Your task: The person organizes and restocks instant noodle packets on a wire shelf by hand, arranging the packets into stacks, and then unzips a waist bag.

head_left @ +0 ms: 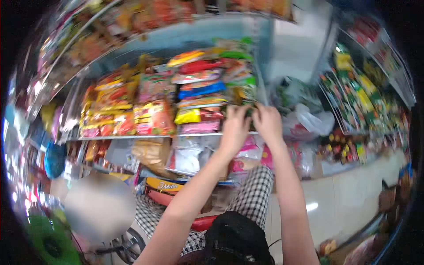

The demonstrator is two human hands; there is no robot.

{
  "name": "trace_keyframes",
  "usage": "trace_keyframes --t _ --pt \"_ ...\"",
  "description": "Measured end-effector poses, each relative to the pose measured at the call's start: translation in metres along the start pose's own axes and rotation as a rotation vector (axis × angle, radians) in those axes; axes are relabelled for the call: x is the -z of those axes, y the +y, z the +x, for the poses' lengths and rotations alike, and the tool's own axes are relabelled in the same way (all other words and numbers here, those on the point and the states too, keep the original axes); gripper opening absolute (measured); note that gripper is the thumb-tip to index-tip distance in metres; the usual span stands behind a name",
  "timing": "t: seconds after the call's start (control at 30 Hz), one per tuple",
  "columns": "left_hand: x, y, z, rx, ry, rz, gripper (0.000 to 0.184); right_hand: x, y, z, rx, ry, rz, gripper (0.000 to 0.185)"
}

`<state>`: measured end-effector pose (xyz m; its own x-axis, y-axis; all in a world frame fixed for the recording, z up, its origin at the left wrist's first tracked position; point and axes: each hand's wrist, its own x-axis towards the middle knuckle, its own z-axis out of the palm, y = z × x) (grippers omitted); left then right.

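Both hands reach to the right end of a shelf of snack packets. My left hand [236,128] has its fingers bent over dark green packets [243,93] at the shelf's front. Close beside it on the right, my right hand [268,123] curls its fingers at the same spot. Whatever lies under the fingertips is hidden and blurred. Just left of my left hand are stacked packets: a blue one [202,89], a yellow one [187,115] and a pink one [199,127].
Orange and yellow packets [108,101] fill the shelf's left part. A white plastic bag [314,120] sits right of my hands, before another rack of packets [360,95]. Below the shelf are a brown bag [152,152] and a yellow box [163,184].
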<state>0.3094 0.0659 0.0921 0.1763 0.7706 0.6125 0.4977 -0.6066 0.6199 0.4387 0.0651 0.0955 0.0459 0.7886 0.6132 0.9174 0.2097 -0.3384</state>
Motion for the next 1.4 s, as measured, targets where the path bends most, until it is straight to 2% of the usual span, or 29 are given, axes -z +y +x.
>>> trace_keyframes --t 0.13,0.2,0.23,0.33,0.43,0.57,0.63,0.73,0.77,0.8,0.87,1.03,1.1,1.23,1.3,1.33,1.4 --pt "-0.007 -0.007 -0.004 0.026 0.031 0.036 0.043 -0.007 0.004 0.001 0.075 0.046 0.043 0.026" --pt "-0.006 -0.004 -0.005 0.095 -0.112 0.159 0.046 -0.003 0.0 -0.001 0.057 -0.013 -0.022 0.025" --pt "-0.005 -0.007 -0.008 -0.03 -0.073 0.174 0.047 -0.003 0.001 -0.001 0.067 -0.023 -0.037 0.024" --pt "0.006 -0.011 -0.019 -0.067 -0.128 0.24 0.042 -0.004 0.004 -0.001 0.103 -0.012 -0.062 0.023" --pt "0.011 -0.014 -0.021 -0.068 -0.072 0.108 0.037 -0.002 -0.005 -0.001 0.096 -0.026 -0.062 0.022" --pt "0.02 -0.015 -0.028 -0.029 -0.094 0.105 0.035 -0.001 -0.002 -0.001 0.106 -0.046 -0.104 0.022" --pt "0.027 -0.025 -0.036 -0.269 -0.066 0.158 0.025 -0.002 -0.004 -0.002 0.141 0.002 -0.162 0.02" --pt "0.025 -0.031 -0.041 -0.339 -0.04 0.141 0.015 0.003 -0.011 -0.001 0.155 -0.066 -0.214 0.019" --pt "0.019 -0.028 -0.042 -0.252 0.027 0.042 0.011 0.001 -0.01 -0.001 0.155 -0.056 -0.191 0.018" --pt "0.016 -0.026 -0.04 -0.248 0.035 0.034 0.011 -0.001 -0.008 -0.002 0.162 -0.06 -0.199 0.018" --pt "0.011 -0.025 -0.032 -0.093 -0.032 0.052 0.012 -0.003 -0.004 -0.002 0.118 -0.06 -0.207 0.02" --pt "0.016 -0.013 -0.031 -0.127 0.095 0.032 0.02 -0.007 0.004 0.001 0.1 -0.083 -0.165 0.021" --pt "0.019 -0.007 -0.025 -0.117 0.125 0.127 0.03 -0.009 0.006 -0.001 0.09 -0.124 -0.173 0.021" --pt "0.018 0.009 -0.011 -0.094 0.096 0.091 0.033 -0.01 0.014 -0.001 0.107 -0.091 -0.116 0.024" --pt "0.02 0.024 -0.008 -0.147 0.017 0.054 0.032 -0.019 0.039 -0.009 0.058 -0.051 -0.022 0.029" --pt "0.019 0.03 -0.009 -0.138 0.009 0.054 0.032 -0.015 0.029 -0.014 0.052 -0.061 -0.02 0.029" --pt "0.02 0.041 -0.007 -0.345 0.147 0.009 0.03 -0.018 0.005 -0.033 0.145 -0.03 0.038 0.029"
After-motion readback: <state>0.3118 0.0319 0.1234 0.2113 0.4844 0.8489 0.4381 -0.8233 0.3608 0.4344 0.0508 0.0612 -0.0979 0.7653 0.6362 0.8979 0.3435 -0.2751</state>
